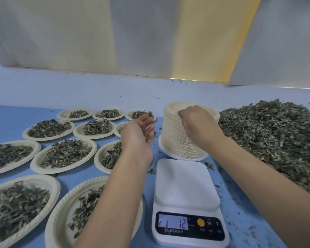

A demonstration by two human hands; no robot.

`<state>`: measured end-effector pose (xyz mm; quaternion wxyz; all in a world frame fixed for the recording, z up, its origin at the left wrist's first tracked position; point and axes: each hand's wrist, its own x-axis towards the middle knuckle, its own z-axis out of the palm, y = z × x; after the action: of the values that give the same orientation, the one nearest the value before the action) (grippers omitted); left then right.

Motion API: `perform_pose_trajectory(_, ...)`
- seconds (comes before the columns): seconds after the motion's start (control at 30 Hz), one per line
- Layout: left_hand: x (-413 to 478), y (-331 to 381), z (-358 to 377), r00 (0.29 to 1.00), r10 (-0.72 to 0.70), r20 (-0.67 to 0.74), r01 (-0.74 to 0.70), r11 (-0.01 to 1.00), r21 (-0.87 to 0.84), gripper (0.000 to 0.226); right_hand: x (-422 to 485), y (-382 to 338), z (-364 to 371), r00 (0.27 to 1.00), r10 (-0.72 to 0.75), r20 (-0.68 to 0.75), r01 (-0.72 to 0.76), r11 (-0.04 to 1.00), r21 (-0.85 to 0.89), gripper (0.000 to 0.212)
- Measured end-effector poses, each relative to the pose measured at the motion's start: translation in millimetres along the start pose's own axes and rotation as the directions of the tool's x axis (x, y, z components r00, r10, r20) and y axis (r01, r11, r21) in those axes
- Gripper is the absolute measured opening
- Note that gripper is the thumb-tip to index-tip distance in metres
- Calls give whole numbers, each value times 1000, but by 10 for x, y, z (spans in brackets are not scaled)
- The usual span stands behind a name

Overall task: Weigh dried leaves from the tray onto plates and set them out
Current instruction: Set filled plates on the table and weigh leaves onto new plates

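Head view: our right hand [195, 120] grips the rim of the tall cream paper-plate stack [177, 140]. Our left hand [139, 131] is loosely curled; we cannot tell if it holds anything. Dried green leaves [276, 136] lie heaped right of the stack, and a white digital scale [186, 190] sits before it.

I count roughly eleven filled plates [61, 170], one stack [175, 138], one scale [186, 185], one leaf heap [276, 136].

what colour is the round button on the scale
Orange-yellow: the button sits on the dark front panel of the scale; head view.

Right hand [195, 120] grips the plate stack [175, 140] — scale [186, 185] reads 12.
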<state>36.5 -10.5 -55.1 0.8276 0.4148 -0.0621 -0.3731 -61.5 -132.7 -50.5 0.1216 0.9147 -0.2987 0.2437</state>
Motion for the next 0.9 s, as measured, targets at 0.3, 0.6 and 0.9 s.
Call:
perform_pose_trajectory(0.3, -39, -94, 56, 988, -17, 151, -10, 984, 176, 20, -71, 2, 21, 933, -139, -332, 166, 985, 53, 32)
perform_pose_trajectory(0.6, -44, -36, -50, 943, 220, 251, -315, 838, 446, 23, -496, -286, -19, 772, -320, -550, 453, 883, 121, 20)
perform_pose_trajectory(0.9, -233, 18, -243, 932, 8, 362, -270, 679, 683, 5, -876, -94, -48, 805, 594, 3, -178, 237, 955, 45)
